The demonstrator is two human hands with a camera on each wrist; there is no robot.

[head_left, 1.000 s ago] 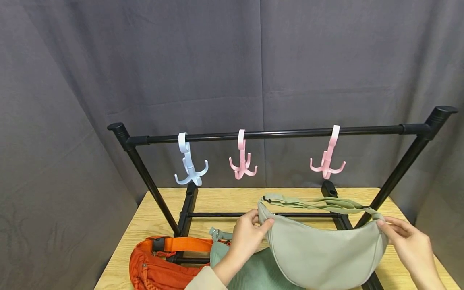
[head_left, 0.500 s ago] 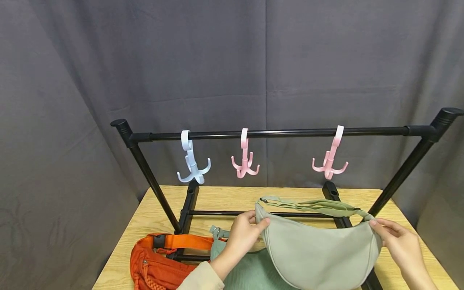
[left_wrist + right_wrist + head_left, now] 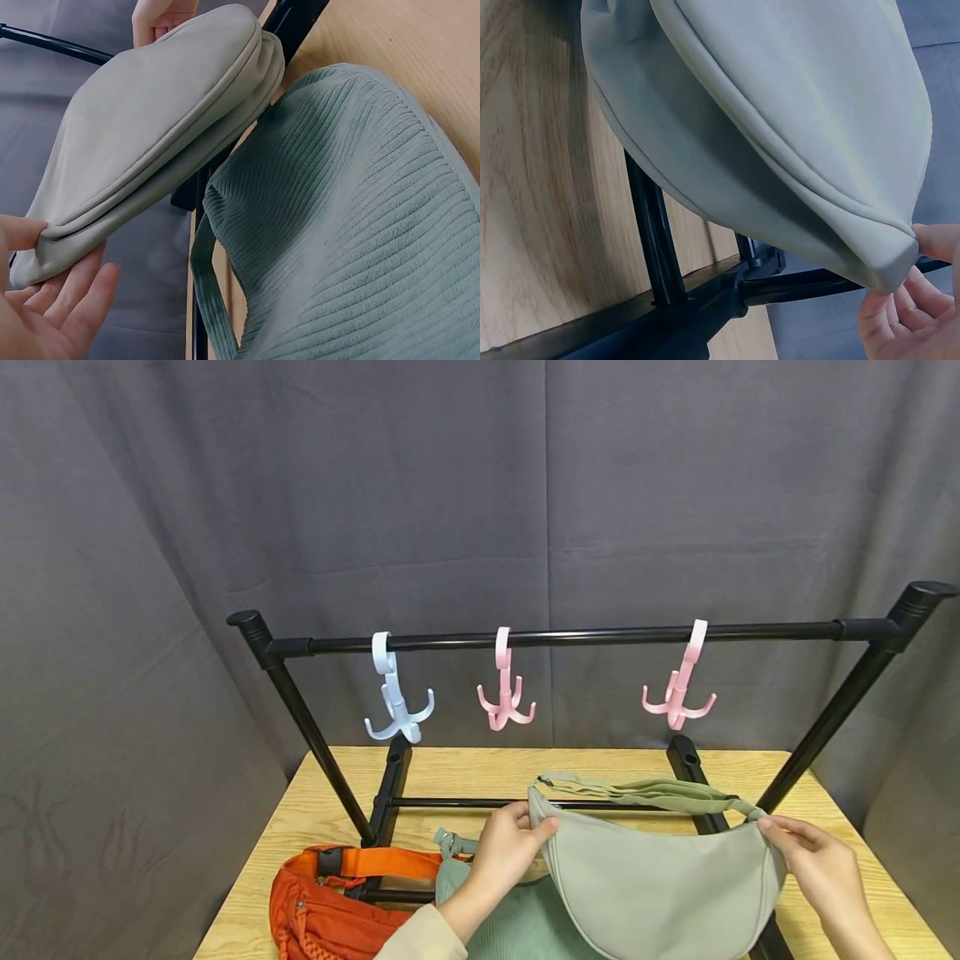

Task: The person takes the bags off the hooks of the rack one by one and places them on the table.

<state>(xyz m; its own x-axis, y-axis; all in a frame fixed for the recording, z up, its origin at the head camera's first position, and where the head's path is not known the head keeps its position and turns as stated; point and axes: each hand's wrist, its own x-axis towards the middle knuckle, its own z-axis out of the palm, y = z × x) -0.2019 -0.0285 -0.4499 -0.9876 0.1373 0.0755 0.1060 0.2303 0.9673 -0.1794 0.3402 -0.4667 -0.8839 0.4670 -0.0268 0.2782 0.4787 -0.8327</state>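
Observation:
A pale sage crescent-shaped shoulder bag (image 3: pixel 660 877) is held up by its two top corners, its strap (image 3: pixel 652 793) bunched along the top. My left hand (image 3: pixel 506 852) pinches the left corner between thumb and fingers; the left wrist view shows this grip on the bag (image 3: pixel 150 120). At the other corner, my right hand (image 3: pixel 821 868) pinches the bag where the strap joins it, and in the right wrist view the thumb and fingers close on its tip. Behind my left forearm lies a green corduroy bag (image 3: pixel 525 918), partly hidden.
An orange waist bag (image 3: pixel 330 902) lies at the left on the wooden table (image 3: pixel 465 768). A black rack with a top bar (image 3: pixel 600 637) stands there. From the bar hang a blue four-armed hook (image 3: pixel 399 710) and two pink ones (image 3: pixel 505 693). A grey curtain (image 3: pixel 480 485) closes the back.
Both hands have shifted the pale bag slightly left, and the strap sits a bit lower. Each grip stays the same; the head view has moved slightly.

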